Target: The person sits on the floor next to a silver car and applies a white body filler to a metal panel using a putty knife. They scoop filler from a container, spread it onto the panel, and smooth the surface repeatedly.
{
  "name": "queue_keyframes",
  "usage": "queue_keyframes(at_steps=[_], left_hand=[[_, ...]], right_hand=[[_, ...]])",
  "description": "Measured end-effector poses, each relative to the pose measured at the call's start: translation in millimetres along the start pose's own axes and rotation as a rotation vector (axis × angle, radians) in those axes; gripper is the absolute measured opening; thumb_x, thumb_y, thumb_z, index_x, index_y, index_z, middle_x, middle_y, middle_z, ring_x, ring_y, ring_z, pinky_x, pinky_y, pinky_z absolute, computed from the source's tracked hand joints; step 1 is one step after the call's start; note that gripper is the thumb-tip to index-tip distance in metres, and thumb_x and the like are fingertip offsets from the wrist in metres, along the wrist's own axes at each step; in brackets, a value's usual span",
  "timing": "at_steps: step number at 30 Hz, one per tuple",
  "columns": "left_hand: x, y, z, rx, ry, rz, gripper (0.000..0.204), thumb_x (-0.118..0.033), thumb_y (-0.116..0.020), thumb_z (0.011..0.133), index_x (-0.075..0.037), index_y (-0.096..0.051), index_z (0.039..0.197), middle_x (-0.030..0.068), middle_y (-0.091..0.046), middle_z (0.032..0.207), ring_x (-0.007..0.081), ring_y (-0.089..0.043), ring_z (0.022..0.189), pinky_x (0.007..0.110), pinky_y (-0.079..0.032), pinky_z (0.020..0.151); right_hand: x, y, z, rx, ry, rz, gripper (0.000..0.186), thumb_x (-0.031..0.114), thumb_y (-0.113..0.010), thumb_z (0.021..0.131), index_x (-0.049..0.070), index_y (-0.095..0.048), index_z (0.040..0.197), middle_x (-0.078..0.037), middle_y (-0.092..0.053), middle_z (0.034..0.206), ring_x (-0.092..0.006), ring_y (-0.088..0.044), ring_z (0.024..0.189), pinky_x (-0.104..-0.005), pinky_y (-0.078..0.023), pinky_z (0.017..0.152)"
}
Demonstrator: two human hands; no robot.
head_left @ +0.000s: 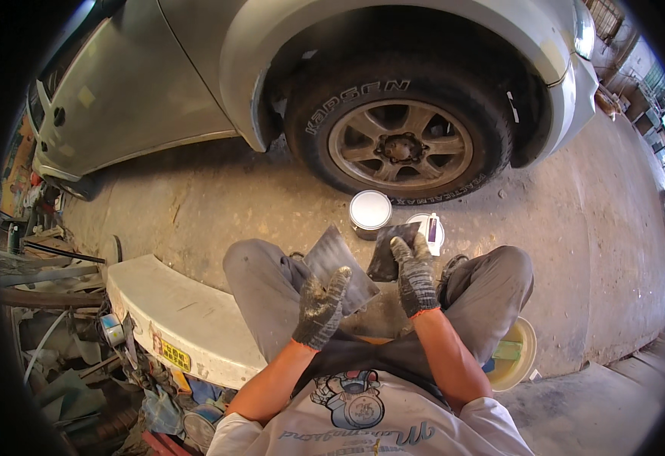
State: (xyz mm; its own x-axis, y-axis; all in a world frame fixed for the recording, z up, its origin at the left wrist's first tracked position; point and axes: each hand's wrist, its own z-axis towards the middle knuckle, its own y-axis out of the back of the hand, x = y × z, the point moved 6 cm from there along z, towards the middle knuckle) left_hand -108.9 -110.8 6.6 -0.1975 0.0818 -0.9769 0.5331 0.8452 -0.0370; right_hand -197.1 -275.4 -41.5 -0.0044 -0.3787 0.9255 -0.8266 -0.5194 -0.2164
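I am crouched on a dusty concrete floor in front of a car's front wheel [399, 143]. My left hand [321, 305], in a grimy knitted glove, holds a flat grey rectangular board [338, 262] tilted over my knees. My right hand [414, 273], gloved the same way, grips a smaller dark flat spreader [387, 249] close to the board's right edge. Just beyond both hands, on the floor, stands a round tin with a white lid [369, 210], and to its right a small white tub [429, 228] with a dark tool lying on it.
A silver car body [157, 83] fills the top. A detached white bumper panel [176, 319] lies to my left, beside a heap of scrap and wires [82, 357]. A pale yellow bucket [516, 356] stands by my right knee. Open concrete floor [598, 251] stretches to the right.
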Motion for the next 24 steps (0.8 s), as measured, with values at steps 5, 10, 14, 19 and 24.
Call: queue_keyframes(at_steps=[5, 10, 14, 19, 24], left_hand=[[4, 7, 2, 0.063, -0.024, 0.24, 0.02, -0.013, -0.063, 0.091, 0.001, -0.058, 0.105, 0.0013, -0.061, 0.089, 0.0074, -0.055, 0.077, 0.023, -0.046, 0.066], [5, 10, 8, 0.067, -0.026, 0.217, 0.022, -0.011, -0.065, 0.089, 0.001, -0.059, 0.106, 0.0029, -0.063, 0.09, 0.0084, -0.057, 0.077, 0.024, -0.047, 0.067], [-6, 4, 10, 0.039, -0.186, 0.266, 0.022, -0.015, -0.065, 0.089, 0.003, -0.059, 0.1, 0.0105, -0.063, 0.083, 0.0172, -0.058, 0.073, 0.032, -0.046, 0.067], [-14, 8, 8, -0.017, -0.386, 0.609, 0.027, -0.012, -0.065, 0.089, 0.005, -0.057, 0.109, 0.0111, -0.064, 0.094, 0.0142, -0.058, 0.083, 0.029, -0.048, 0.07], [-20, 8, 6, -0.028, -0.53, 0.768, 0.027, -0.013, -0.064, 0.09, 0.006, -0.056, 0.107, 0.0122, -0.066, 0.089, 0.0158, -0.061, 0.077, 0.03, -0.048, 0.067]], right_hand=[[23, -1, -8, -0.106, 0.221, -0.407, 0.032, 0.025, -0.065, 0.09, 0.0, -0.057, 0.109, -0.012, -0.062, 0.093, -0.0243, -0.056, 0.085, -0.0372, -0.046, 0.079], [35, -7, -22, -0.027, 0.388, -0.576, 0.031, 0.024, -0.062, 0.092, 0.0, -0.058, 0.11, -0.016, -0.062, 0.095, -0.0298, -0.058, 0.086, -0.0407, -0.046, 0.079], [41, -16, -28, 0.08, 0.447, -0.663, 0.03, 0.02, -0.062, 0.092, -0.001, -0.058, 0.112, -0.016, -0.062, 0.106, -0.0287, -0.058, 0.097, -0.0392, -0.045, 0.085], [56, -27, -44, 0.038, 0.824, -0.804, 0.024, 0.014, -0.06, 0.092, 0.0, -0.058, 0.111, -0.015, -0.063, 0.102, -0.0277, -0.06, 0.091, -0.0373, -0.048, 0.079], [49, -34, -41, 0.213, 0.596, -0.685, 0.025, 0.01, -0.058, 0.092, 0.0, -0.057, 0.115, -0.015, -0.063, 0.106, -0.0273, -0.06, 0.094, -0.0375, -0.047, 0.082]])
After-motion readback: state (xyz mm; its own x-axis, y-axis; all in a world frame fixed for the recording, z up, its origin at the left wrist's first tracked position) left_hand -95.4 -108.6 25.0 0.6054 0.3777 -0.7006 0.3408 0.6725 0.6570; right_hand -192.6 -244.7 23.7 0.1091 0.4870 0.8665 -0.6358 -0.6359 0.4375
